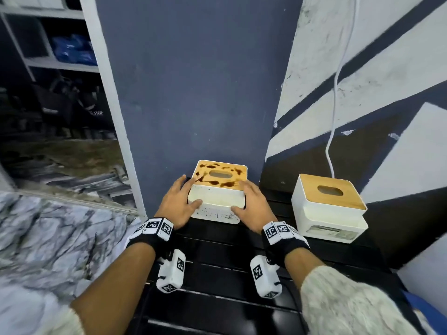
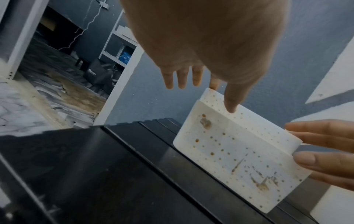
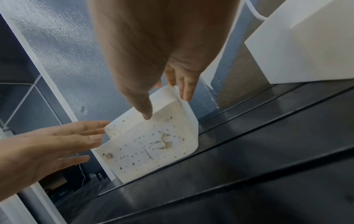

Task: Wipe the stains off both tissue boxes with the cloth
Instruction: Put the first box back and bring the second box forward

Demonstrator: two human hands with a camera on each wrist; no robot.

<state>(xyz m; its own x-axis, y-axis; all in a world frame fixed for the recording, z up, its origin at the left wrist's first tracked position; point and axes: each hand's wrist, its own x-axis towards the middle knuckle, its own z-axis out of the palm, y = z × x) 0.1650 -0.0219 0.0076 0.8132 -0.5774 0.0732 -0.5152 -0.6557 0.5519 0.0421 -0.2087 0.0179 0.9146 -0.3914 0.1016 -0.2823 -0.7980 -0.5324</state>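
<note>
Two tissue boxes stand on the black slatted table: the stained box at 12 o'clock against the dark blue wall, and the cleaner box well apart at 2 o'clock, with a white cable hanging behind it. The left hand and right hand flank the stained box, fingers straight, thumbs touching its spotted front. Its sides are hidden by the hands; I cannot make out a cloth.

- Stained tissue box: smooth matt white plastic body, brown-blotched wooden lid.
- Second tissue box, at 3 o'clock: same white plastic, clean pale wood lid.
- Table: glossy black slats.
- Sleeve: fuzzy knit.
</note>
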